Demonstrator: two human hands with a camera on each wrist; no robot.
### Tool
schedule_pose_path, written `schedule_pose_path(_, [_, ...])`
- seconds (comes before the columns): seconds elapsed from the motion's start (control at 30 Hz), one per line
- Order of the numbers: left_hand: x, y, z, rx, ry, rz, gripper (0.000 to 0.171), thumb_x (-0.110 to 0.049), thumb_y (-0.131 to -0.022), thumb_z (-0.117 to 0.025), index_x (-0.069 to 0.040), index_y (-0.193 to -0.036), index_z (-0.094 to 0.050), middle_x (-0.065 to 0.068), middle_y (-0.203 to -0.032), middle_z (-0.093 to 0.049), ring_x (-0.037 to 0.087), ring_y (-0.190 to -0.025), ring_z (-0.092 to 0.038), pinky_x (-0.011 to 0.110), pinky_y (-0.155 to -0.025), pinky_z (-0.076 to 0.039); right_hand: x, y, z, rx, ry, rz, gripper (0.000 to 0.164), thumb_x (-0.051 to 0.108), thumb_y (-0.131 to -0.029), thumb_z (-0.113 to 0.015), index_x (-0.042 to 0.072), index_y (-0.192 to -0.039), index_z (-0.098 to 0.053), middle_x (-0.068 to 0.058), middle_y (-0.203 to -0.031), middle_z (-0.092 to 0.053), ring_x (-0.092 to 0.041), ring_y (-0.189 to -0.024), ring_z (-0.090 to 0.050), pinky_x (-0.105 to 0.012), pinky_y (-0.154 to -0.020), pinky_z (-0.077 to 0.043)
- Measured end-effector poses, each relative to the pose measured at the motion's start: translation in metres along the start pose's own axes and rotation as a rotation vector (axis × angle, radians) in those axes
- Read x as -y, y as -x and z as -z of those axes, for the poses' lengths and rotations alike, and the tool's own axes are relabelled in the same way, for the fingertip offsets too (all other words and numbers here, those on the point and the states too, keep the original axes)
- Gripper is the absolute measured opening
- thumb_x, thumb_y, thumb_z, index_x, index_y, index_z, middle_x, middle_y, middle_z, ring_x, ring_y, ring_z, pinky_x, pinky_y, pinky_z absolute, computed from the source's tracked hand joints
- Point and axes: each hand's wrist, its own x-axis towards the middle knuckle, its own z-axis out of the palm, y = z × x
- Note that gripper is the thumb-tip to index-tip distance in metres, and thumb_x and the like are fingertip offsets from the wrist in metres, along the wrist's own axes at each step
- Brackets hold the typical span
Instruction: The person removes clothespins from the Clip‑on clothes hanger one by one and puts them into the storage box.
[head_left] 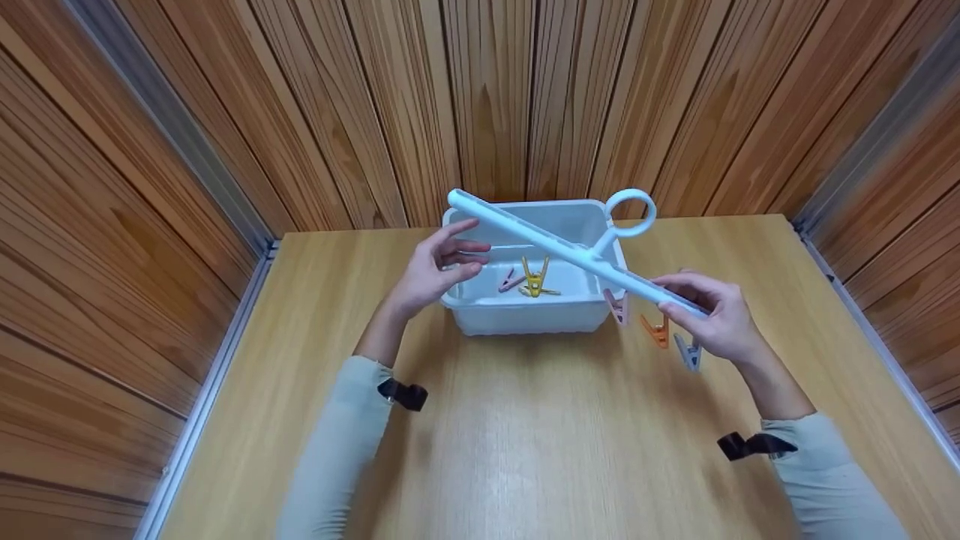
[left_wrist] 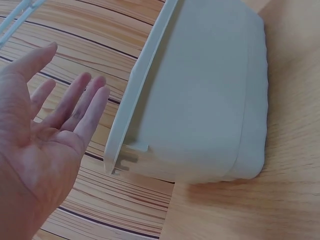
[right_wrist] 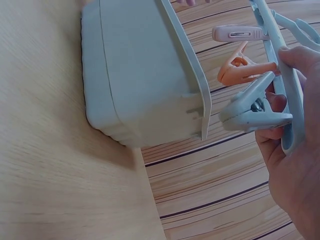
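Note:
Over a white plastic bin (head_left: 532, 319), a light blue clip hanger (head_left: 555, 246) with a ring hook (head_left: 631, 213) is held up at a slant. My right hand (head_left: 716, 311) grips its lower right end between thumb and fingers. From that end of the bar hang a pink clip (right_wrist: 240, 33), an orange clip (right_wrist: 245, 72) and a grey-blue clip (right_wrist: 255, 110). My left hand (head_left: 442, 271) is by the bin's left rim, below the hanger's raised end, fingers spread and holding nothing. Inside the bin lie a yellow clothespin (head_left: 534, 282), a pink clothespin (head_left: 510, 281) and a pale yellowish piece.
The bin stands at the back of a wooden table (head_left: 510, 435), close to the wood-panelled back wall (head_left: 487, 105). Panelled walls with metal edge rails (head_left: 217, 375) rise at left and right. A black wrist camera (head_left: 403, 394) is strapped over the left sleeve, another over the right.

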Motion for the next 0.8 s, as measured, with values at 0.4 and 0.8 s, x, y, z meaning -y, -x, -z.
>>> schedule_pose_path(0.4, [-0.009,0.011,-0.011,0.069,0.022,-0.056,0.062,-0.004,-0.108,-0.07,-0.004,-0.167,-0.048,0.023,-0.153,-0.072,0.037,-0.141,-0.072,0.05,-0.121,-0.059,0.004,-0.009,-0.006,0.038,0.045,-0.028,0.036,-0.026,-0.092,-0.066,-0.016,-0.126,-0.074,0.012,-0.104,-0.078,-0.002,-0.08,-0.07,-0.014,-0.07,-0.059])
schedule_pose_path(0.8, [-0.007,0.019,-0.021,0.097,0.126,-0.068,0.067,-0.001,-0.107,-0.069,-0.005,-0.17,-0.044,0.024,-0.159,-0.067,0.039,-0.145,-0.07,0.045,-0.12,-0.06,0.003,-0.013,-0.012,0.041,0.017,0.009,0.037,-0.028,-0.09,-0.064,-0.019,-0.126,-0.071,0.016,-0.109,-0.079,-0.002,-0.084,-0.073,-0.014,-0.073,-0.06])
